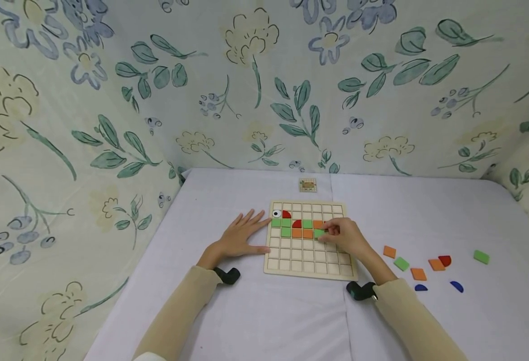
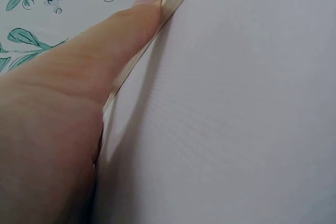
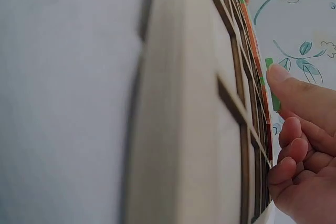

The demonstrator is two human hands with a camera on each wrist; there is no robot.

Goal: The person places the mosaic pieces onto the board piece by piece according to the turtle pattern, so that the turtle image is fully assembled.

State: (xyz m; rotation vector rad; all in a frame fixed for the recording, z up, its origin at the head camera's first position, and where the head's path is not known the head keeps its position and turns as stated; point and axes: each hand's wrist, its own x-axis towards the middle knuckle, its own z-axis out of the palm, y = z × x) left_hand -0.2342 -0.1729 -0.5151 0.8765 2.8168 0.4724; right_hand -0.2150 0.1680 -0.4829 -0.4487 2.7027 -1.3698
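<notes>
A wooden grid board (image 1: 309,254) lies on the white cloth, with red, green and orange pieces set in its upper rows and a round eye piece (image 1: 276,213) near its top left corner. My left hand (image 1: 238,236) is spread at the board's left edge, its fingers straight. In the left wrist view the thumb (image 2: 123,32) touches the wooden rim. Over the middle of the board, my right hand (image 1: 347,235) pinches a green tile (image 3: 273,90) between thumb and index finger, its other fingers curled. The tile is tilted up at the grid; whether it touches the board, I cannot tell.
To the right lie several loose pieces: orange tiles (image 1: 419,274), green tiles (image 1: 481,256), a red piece (image 1: 446,260) and blue half-rounds (image 1: 457,286). A small picture card (image 1: 308,185) lies behind the board. A floral curtain (image 1: 246,100) hangs behind the table.
</notes>
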